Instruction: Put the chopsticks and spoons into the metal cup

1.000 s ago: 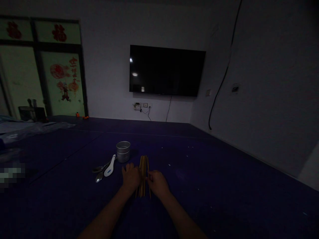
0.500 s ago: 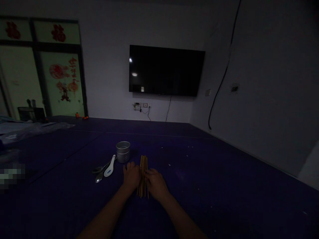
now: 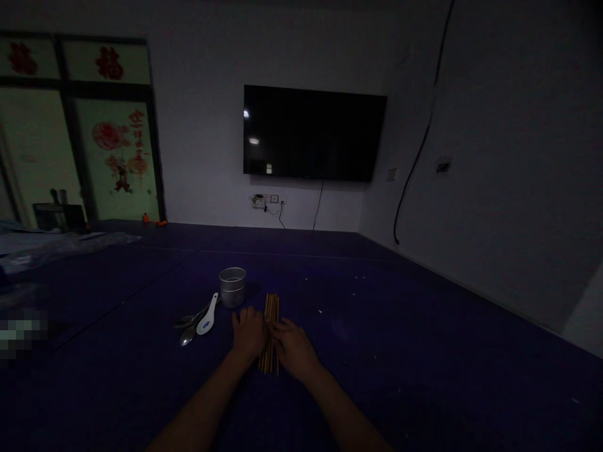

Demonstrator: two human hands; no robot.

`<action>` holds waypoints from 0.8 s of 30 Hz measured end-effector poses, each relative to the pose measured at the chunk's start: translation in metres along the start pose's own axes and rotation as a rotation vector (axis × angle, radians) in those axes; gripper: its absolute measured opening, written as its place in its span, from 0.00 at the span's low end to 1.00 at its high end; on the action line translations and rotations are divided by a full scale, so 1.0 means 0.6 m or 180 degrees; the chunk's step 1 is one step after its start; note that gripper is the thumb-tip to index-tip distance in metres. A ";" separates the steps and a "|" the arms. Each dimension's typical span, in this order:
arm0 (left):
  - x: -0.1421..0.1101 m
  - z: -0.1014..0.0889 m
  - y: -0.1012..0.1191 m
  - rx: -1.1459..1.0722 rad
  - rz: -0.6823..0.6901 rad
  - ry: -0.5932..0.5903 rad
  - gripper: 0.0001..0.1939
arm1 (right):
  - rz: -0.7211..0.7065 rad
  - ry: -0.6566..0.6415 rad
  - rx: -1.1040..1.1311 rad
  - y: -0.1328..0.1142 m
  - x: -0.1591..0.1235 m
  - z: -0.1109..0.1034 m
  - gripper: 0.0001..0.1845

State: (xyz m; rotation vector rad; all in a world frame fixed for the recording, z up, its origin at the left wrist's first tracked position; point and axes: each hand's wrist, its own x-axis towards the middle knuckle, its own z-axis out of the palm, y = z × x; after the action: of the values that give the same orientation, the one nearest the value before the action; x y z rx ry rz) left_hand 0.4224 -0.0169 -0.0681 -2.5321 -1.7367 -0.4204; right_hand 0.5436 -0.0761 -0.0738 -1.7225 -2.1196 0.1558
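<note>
A bundle of wooden chopsticks (image 3: 272,306) lies on the dark blue tabletop, pointing away from me. My left hand (image 3: 249,333) presses against its left side, fingers bent and thumb side at the sticks. From the right, my right hand (image 3: 293,345) closes on the bundle, its fingertips reaching over the sticks. Both hands cover the middle of the bundle. Just beyond my left hand stands a silver metal cup (image 3: 232,289) with holes low in its wall. Left of the cup lie a white ceramic spoon (image 3: 206,322) and metal spoons (image 3: 187,336), partly overlapping.
The wide blue table (image 3: 424,351) carries small white scraps (image 3: 320,312). Clear plastic wrapping (image 3: 70,246) lies at the left, with small orange objects (image 3: 161,223) at the far edge. A television (image 3: 315,135) hangs on the wall, and a black cable (image 3: 414,166) runs down at the right.
The right side of the chopstick bundle has shifted slightly left, so the sticks lie closer together. My right fingers have moved a little left with them. The cup and spoons stay put.
</note>
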 end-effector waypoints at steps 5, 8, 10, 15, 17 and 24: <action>0.001 0.000 -0.001 0.0014 -0.0061 -0.0091 0.22 | -0.0044 -0.0009 0.0105 0.000 -0.001 0.001 0.27; 0.001 0.000 -0.001 0.0018 -0.0043 -0.0138 0.22 | -0.0075 0.0008 0.0125 0.004 0.001 0.005 0.27; 0.000 -0.001 -0.002 0.0024 -0.0021 -0.0178 0.22 | -0.0107 0.0008 0.0114 0.008 0.003 0.009 0.28; -0.002 -0.001 -0.002 0.0079 -0.0005 -0.0194 0.22 | -0.0229 0.0025 0.0110 0.015 0.006 0.014 0.30; -0.002 -0.001 -0.003 0.0103 -0.0006 -0.0174 0.21 | -0.0280 0.0051 0.0131 0.016 0.007 0.016 0.31; -0.002 -0.002 -0.003 0.0072 -0.0041 -0.0161 0.21 | -0.0322 0.0119 0.0182 0.015 0.007 0.021 0.29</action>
State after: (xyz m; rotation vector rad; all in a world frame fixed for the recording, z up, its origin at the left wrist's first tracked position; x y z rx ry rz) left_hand 0.4199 -0.0175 -0.0675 -2.5388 -1.7653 -0.3383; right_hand 0.5466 -0.0676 -0.0874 -1.5702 -2.1484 0.1528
